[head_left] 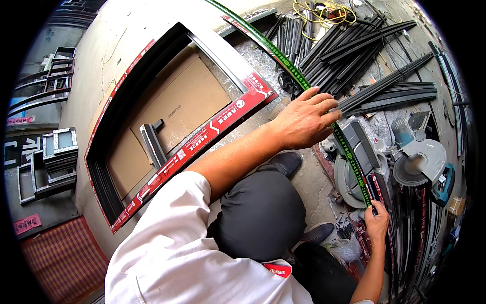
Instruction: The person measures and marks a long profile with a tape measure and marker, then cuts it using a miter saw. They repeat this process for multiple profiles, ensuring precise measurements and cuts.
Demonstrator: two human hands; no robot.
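Note:
A bright green tape measure blade (348, 152) with dark markings runs in a long curve from the top middle down to the lower right. It lies along a long narrow profile bar with red and dark film (373, 186). My left hand (308, 115) is closed over the blade midway, its fingers curled across it and hiding that stretch. Lower down, my right hand (377, 222) pinches the blade together with the bar near their lower end. By my left forearm stands a dark metal frame with red film (217, 124), its one side curved.
A cutting saw (417, 162) with a round blade stands at right. Dark profile offcuts (349, 53) lie piled at the upper right, near a yellow cable (307, 20). Flat cardboard (182, 96) lies inside the frame. Small window frames (59, 144) stand at far left.

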